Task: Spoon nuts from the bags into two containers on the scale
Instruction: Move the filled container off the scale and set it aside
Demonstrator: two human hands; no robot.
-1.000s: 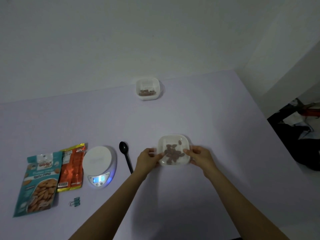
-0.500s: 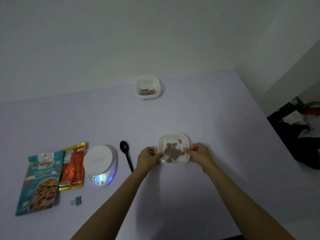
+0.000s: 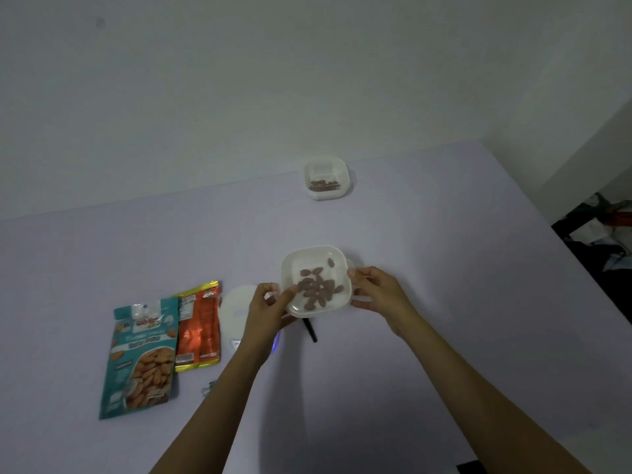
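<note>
A white square container (image 3: 309,260) with several brown nuts in it is lifted off the table. My left hand (image 3: 268,307) grips its left edge and my right hand (image 3: 378,294) grips its right edge. A second white container (image 3: 325,167) holding nuts stands far back near the wall. The white scale (image 3: 237,307) lies partly hidden behind my left hand. Only the tip of the black spoon's (image 3: 311,333) handle shows below the held container. A teal nut bag (image 3: 143,354) and an orange bag (image 3: 200,328) lie flat at the left.
A small binder clip (image 3: 208,388) lies beside my left forearm, below the bags. The lilac table (image 3: 444,234) ends at the right, where dark clutter (image 3: 602,234) sits on the floor. A pale wall runs along the table's far side.
Both hands have lifted the container of nuts off the table and carried it slightly left, over the spoon and toward the scale. The camera view has shifted too.
</note>
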